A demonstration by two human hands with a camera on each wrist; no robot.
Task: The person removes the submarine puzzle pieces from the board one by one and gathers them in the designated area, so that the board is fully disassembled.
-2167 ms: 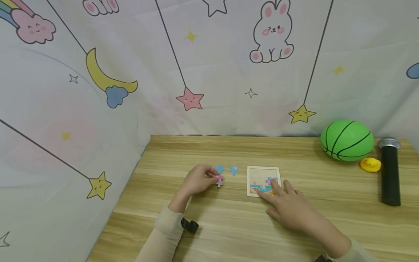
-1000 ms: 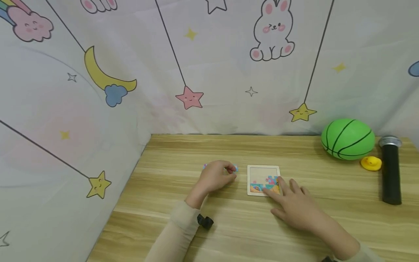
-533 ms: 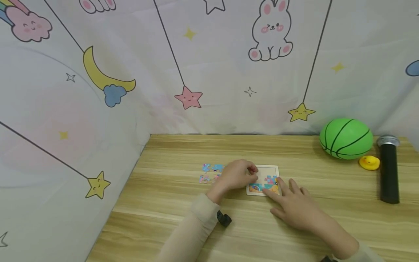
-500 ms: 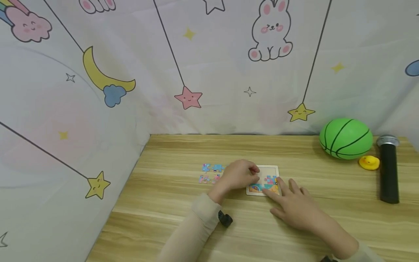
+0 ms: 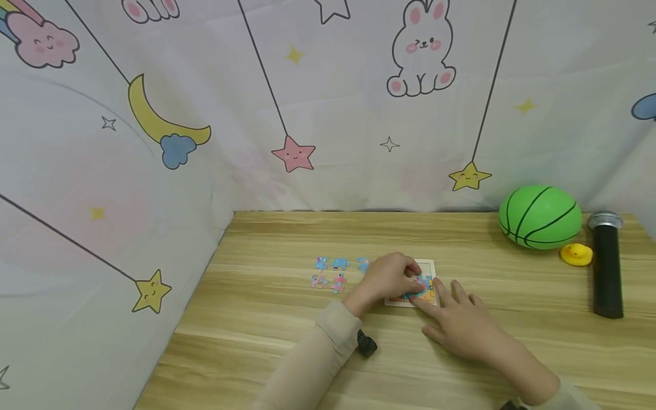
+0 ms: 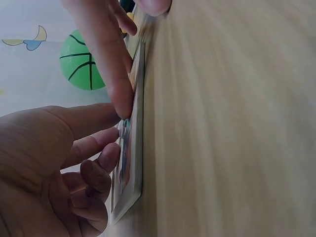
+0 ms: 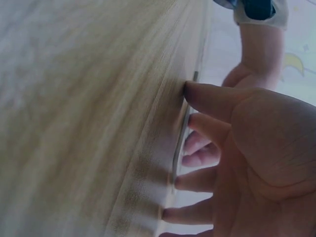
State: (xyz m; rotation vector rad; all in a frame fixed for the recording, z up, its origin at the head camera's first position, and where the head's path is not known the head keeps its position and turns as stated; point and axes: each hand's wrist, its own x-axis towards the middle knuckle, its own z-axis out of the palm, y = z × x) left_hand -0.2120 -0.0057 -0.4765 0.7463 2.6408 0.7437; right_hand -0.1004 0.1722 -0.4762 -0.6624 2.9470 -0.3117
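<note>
A square wooden puzzle tray (image 5: 388, 305) lies on the table, its lower part filled with colourful pieces. Over the tray, my left hand (image 5: 388, 276) has thumb and fingers bent together at a puzzle piece, mostly hidden beneath them. In the left wrist view, the left hand (image 6: 54, 158) has its fingertips against the tray face. My right hand (image 5: 463, 322) rests on the tray's right side with fingers spread and fairly straight, index fingertip near the bottom edge. Loose puzzle pieces lie left of the tray, among them a blue one (image 5: 340, 263) and a pink one (image 5: 339, 283).
A green ball (image 5: 540, 217) sits at the back right. Beside it are a yellow rubber duck (image 5: 576, 254) and a black microphone (image 5: 607, 273). A patterned cloth (image 5: 348, 188) hangs behind the wooden table (image 5: 277, 319).
My left hand has moved right from the loose pieces to above the tray, uncovering those pieces. My right hand has stayed at the tray's right side, with only small finger shifts.
</note>
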